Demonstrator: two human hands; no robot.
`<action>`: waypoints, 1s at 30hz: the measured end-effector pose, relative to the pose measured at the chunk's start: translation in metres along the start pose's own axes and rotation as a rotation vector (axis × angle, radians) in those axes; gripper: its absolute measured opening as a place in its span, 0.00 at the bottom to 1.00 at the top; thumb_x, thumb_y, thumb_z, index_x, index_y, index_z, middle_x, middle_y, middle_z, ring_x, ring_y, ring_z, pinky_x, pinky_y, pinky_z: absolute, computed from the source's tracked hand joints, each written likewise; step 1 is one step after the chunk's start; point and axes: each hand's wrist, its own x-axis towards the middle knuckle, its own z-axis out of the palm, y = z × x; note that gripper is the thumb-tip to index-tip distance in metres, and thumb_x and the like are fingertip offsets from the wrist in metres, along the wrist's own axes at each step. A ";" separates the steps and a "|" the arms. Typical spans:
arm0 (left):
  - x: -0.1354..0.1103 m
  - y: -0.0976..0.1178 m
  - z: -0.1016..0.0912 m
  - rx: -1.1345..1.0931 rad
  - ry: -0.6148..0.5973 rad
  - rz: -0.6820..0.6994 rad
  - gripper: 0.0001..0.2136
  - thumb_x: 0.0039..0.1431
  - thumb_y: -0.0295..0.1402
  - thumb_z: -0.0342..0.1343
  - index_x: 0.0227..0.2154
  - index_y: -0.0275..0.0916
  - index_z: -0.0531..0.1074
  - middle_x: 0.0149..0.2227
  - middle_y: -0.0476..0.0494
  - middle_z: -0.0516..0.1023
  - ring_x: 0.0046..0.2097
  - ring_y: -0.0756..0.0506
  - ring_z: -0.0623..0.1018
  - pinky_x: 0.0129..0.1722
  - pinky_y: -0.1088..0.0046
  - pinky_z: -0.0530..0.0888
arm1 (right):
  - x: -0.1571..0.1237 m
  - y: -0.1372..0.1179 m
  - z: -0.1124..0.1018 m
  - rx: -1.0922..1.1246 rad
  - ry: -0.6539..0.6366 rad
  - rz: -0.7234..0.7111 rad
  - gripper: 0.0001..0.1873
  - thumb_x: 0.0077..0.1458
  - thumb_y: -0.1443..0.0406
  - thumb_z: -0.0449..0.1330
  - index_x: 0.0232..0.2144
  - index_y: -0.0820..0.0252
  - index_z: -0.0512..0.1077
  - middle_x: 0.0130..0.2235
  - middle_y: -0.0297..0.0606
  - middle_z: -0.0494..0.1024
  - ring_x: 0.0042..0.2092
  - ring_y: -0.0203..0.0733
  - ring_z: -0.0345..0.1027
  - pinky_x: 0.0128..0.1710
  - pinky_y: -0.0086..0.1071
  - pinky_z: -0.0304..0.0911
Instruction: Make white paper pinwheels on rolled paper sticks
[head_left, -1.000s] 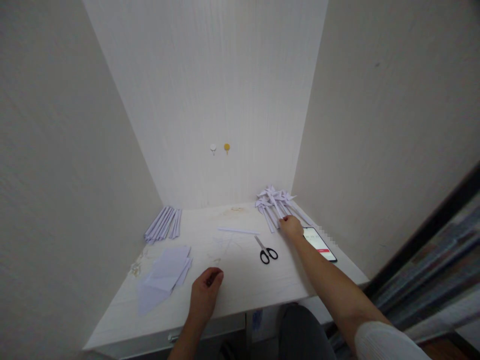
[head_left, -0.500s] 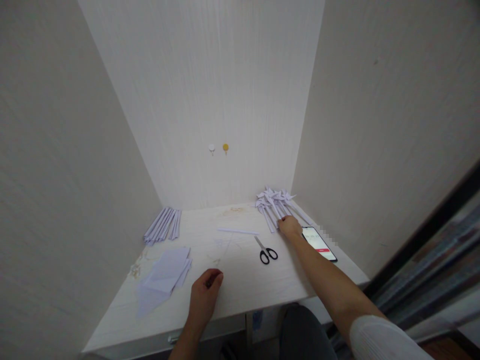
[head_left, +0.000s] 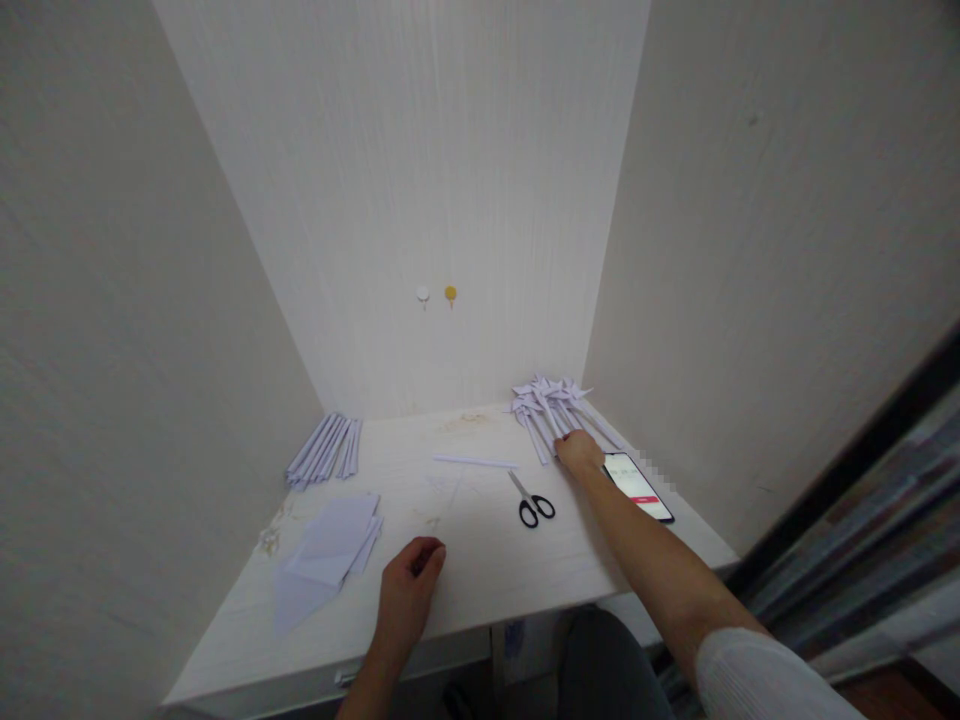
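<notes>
At the back right lies a pile of white paper pinwheels [head_left: 551, 397] on rolled paper sticks. My right hand [head_left: 577, 452] reaches to the lower ends of those sticks, its fingers closed around the stick of one paper pinwheel; the fingertips are partly hidden. Near the front edge, my left hand [head_left: 414, 580] rests curled with the thumb against the fingers, and nothing shows in it. Between the hands lie black-handled scissors [head_left: 534, 502], blades pointing away. A single rolled paper stick [head_left: 475, 461] lies behind them.
Left of my left hand is a stack of white paper sheets [head_left: 330, 550]. A bundle of rolled paper sticks [head_left: 326, 450] lies at the back left. A lit phone [head_left: 637, 485] sits beside my right forearm. Walls enclose the white table [head_left: 487, 580]; two hooks [head_left: 451, 293] are on the back wall.
Nearly nothing differs. Both hands keep their places, and the view has shifted very slightly.
</notes>
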 end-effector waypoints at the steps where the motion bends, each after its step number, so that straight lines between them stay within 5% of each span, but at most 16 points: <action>1: 0.000 0.000 0.000 0.001 0.001 0.002 0.16 0.48 0.48 0.60 0.27 0.40 0.80 0.26 0.43 0.81 0.30 0.40 0.78 0.34 0.64 0.73 | 0.000 0.000 -0.001 0.009 0.005 -0.003 0.19 0.67 0.59 0.62 0.56 0.60 0.71 0.56 0.45 0.75 0.52 0.49 0.74 0.50 0.47 0.73; 8: 0.000 -0.003 0.002 -0.003 0.010 0.012 0.15 0.48 0.47 0.60 0.27 0.40 0.79 0.24 0.44 0.79 0.29 0.42 0.75 0.32 0.65 0.70 | -0.020 -0.002 -0.004 0.103 0.032 -0.133 0.18 0.67 0.59 0.61 0.56 0.59 0.71 0.57 0.45 0.75 0.52 0.49 0.74 0.50 0.47 0.73; 16: -0.001 -0.005 0.005 0.005 0.020 0.021 0.12 0.51 0.43 0.59 0.26 0.39 0.78 0.23 0.46 0.77 0.28 0.44 0.74 0.31 0.68 0.69 | -0.098 0.013 0.036 0.153 -0.027 -0.413 0.09 0.62 0.61 0.60 0.38 0.58 0.80 0.37 0.37 0.82 0.40 0.42 0.76 0.40 0.31 0.66; 21: -0.006 -0.005 0.004 0.047 0.079 0.035 0.12 0.53 0.40 0.55 0.31 0.38 0.79 0.23 0.47 0.75 0.27 0.45 0.73 0.28 0.70 0.70 | -0.126 0.028 0.043 0.138 0.048 -0.522 0.12 0.62 0.60 0.56 0.39 0.58 0.78 0.41 0.41 0.81 0.44 0.46 0.74 0.42 0.34 0.63; 25: 0.004 0.004 -0.027 0.161 0.142 0.079 0.12 0.55 0.38 0.55 0.35 0.38 0.80 0.25 0.47 0.77 0.28 0.46 0.75 0.30 0.71 0.71 | -0.131 0.040 0.042 0.128 0.084 -0.596 0.12 0.60 0.60 0.55 0.36 0.57 0.77 0.41 0.46 0.81 0.46 0.51 0.72 0.46 0.39 0.64; 30: 0.044 0.011 -0.103 0.403 0.227 0.094 0.12 0.58 0.32 0.55 0.40 0.38 0.80 0.29 0.47 0.79 0.33 0.45 0.77 0.37 0.70 0.72 | -0.121 0.053 0.050 0.140 0.105 -0.672 0.17 0.59 0.57 0.54 0.36 0.60 0.78 0.40 0.49 0.81 0.45 0.55 0.72 0.48 0.44 0.65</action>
